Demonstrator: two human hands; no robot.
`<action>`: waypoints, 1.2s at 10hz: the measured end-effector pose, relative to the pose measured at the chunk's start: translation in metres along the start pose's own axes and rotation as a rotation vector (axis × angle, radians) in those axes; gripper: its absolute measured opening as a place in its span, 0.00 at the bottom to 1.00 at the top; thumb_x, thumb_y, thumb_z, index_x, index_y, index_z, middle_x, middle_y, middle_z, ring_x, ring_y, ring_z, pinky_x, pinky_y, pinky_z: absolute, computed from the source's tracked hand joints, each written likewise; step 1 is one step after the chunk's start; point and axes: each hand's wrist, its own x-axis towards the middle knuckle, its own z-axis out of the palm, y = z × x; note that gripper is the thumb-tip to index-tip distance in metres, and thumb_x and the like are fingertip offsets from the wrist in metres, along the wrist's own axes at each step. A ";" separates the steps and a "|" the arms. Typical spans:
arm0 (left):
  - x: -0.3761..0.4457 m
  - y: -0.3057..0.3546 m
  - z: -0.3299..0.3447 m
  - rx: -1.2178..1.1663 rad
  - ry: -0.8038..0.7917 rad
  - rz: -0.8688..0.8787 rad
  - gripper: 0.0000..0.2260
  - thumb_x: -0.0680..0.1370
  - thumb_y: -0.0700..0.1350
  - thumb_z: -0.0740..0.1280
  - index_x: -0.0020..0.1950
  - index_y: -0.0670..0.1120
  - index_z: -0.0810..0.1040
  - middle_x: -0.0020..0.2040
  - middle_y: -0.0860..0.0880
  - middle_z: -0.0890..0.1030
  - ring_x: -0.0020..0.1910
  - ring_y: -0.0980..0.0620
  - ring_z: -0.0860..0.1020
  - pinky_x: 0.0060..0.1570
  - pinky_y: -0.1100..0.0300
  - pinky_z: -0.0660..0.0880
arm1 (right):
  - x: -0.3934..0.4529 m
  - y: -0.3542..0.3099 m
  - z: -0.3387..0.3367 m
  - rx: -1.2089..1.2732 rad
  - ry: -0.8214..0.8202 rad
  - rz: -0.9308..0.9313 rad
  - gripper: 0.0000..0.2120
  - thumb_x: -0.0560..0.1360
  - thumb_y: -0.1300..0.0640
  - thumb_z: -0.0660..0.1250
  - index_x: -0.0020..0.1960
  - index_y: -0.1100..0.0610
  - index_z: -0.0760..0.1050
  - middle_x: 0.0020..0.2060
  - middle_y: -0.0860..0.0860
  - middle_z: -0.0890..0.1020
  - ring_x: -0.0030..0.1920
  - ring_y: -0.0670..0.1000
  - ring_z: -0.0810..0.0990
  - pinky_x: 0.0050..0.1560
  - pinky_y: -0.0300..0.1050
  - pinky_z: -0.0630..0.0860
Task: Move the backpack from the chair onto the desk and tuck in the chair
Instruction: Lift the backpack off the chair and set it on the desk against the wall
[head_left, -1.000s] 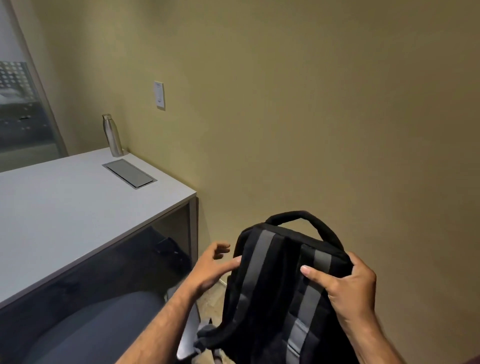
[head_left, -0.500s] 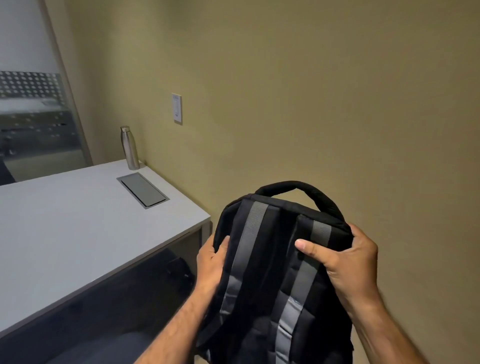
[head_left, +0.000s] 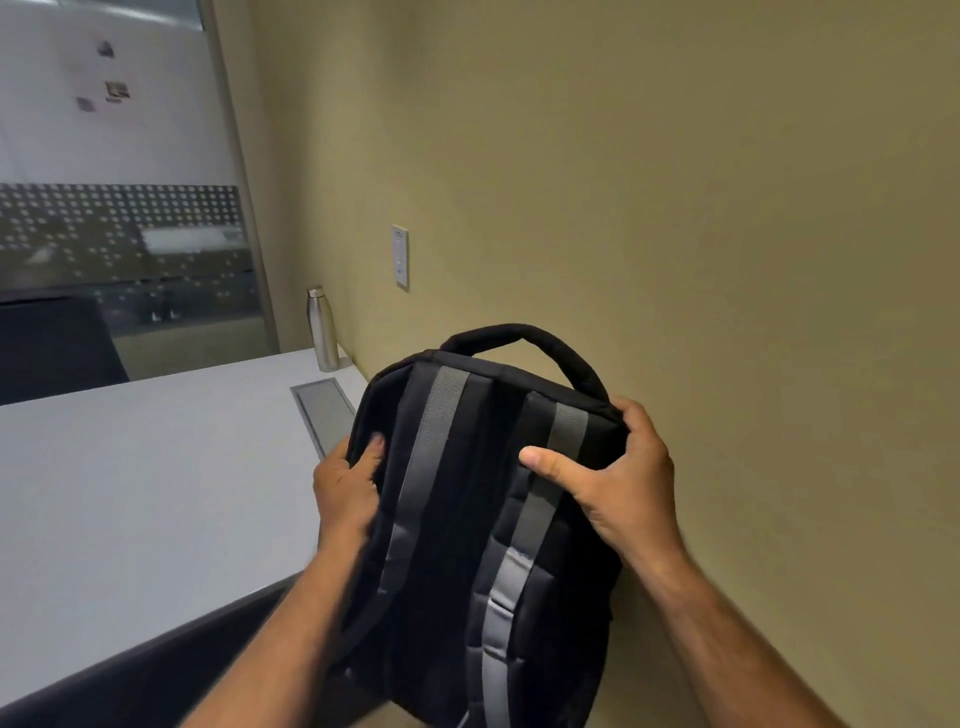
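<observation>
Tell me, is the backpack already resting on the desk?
No, the backpack hangs in the air, gripped by the left hand and right hand, beside the desk.

White desk (head_left: 130, 483), steel bottle (head_left: 322, 330) atop

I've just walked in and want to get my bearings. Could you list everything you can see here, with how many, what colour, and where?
black fabric backpack with grey straps: one, black and grey, held up in the air at the desk's right end, straps facing the camera
white flat-topped desk: one, white top, lower left
grey rectangular hatch: one, grey, set in the desk top near the wall
silver metal bottle: one, silver, upright at the desk's far corner by the wall
white wall plate: one, white, on the tan wall above the bottle
left hand: one, gripping the backpack's left side
right hand: one, gripping the backpack's top right corner
</observation>
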 end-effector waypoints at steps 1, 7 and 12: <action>0.051 0.007 0.003 0.005 0.076 0.056 0.11 0.82 0.49 0.68 0.47 0.43 0.83 0.32 0.56 0.84 0.31 0.63 0.79 0.31 0.70 0.75 | 0.047 0.022 0.025 -0.041 -0.079 0.019 0.49 0.49 0.28 0.83 0.65 0.38 0.68 0.56 0.32 0.77 0.55 0.38 0.80 0.56 0.44 0.79; 0.342 -0.018 -0.014 0.113 0.091 0.058 0.10 0.82 0.46 0.66 0.40 0.49 0.77 0.29 0.61 0.81 0.29 0.63 0.77 0.28 0.70 0.74 | 0.177 0.125 0.272 0.085 -0.174 0.201 0.30 0.58 0.65 0.87 0.46 0.39 0.77 0.41 0.24 0.83 0.44 0.30 0.82 0.40 0.24 0.75; 0.514 -0.048 0.038 0.276 -0.094 -0.067 0.12 0.86 0.38 0.58 0.45 0.51 0.72 0.41 0.53 0.74 0.36 0.57 0.73 0.27 0.75 0.70 | 0.249 0.145 0.388 -0.027 -0.162 0.030 0.24 0.68 0.64 0.82 0.61 0.51 0.80 0.55 0.46 0.81 0.56 0.36 0.78 0.57 0.21 0.70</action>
